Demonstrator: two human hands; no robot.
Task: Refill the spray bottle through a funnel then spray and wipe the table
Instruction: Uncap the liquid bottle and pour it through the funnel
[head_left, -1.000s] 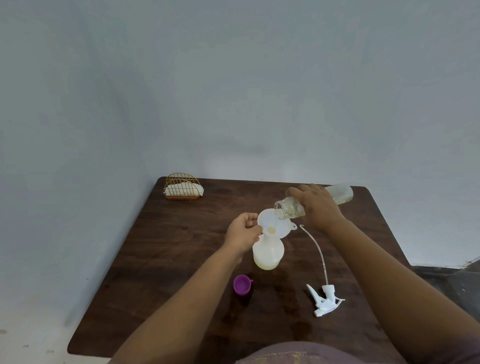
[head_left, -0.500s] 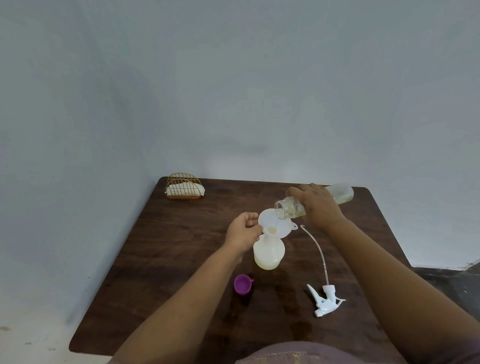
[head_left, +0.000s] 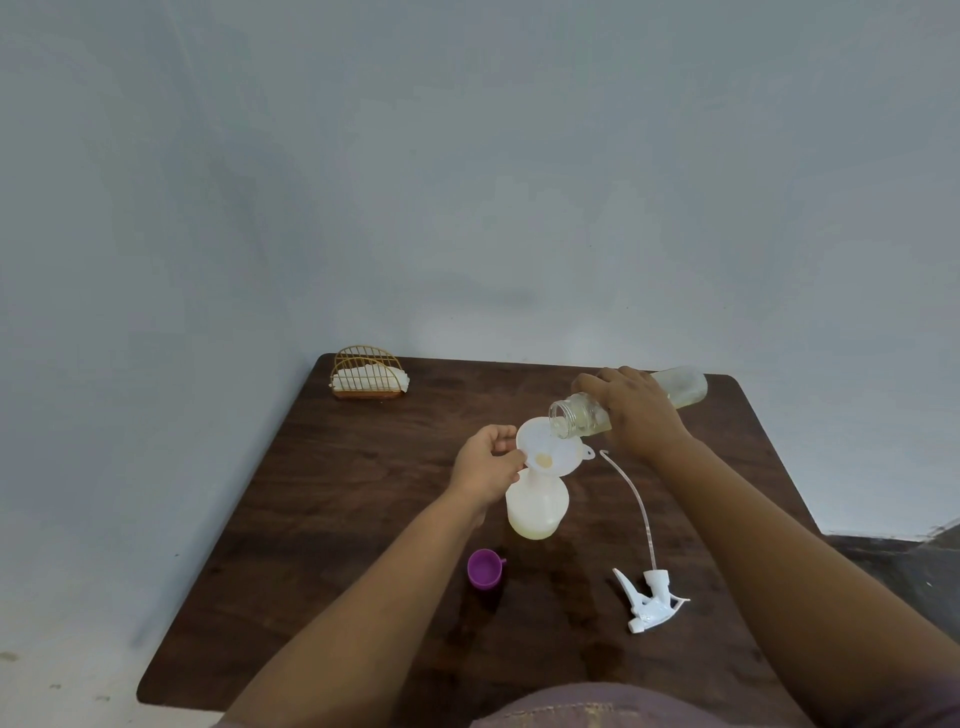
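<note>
Dark wood table (head_left: 322, 571), rounded corners, set into a corner of pale walls; the left half and the near strip are seen bare, giving open room on those sides. Wire napkin holder (head_left: 369, 374) is placed at the far left corner, close to the edge. Purple cap (head_left: 485, 569) is stood near the middle, just in front of the spray bottle (head_left: 537, 506). White trigger head (head_left: 649, 597) with its dip tube is laid to the right of the bottle, well inside the right edge.

Compared with the frames of a second before, no object is seen shifted; the refill bottle is kept at the same tilt and the funnel is held in the same place.

Left hand (head_left: 488, 465): fingers pinched on the rim of the white funnel (head_left: 548, 449), which is seated in the neck of the spray bottle; pale yellow liquid is seen at the bottle's bottom. Right hand (head_left: 636, 410): closed around a clear refill bottle (head_left: 579, 415), tipped nearly level, mouth held over the funnel bowl, where a small pool of liquid is visible
</note>
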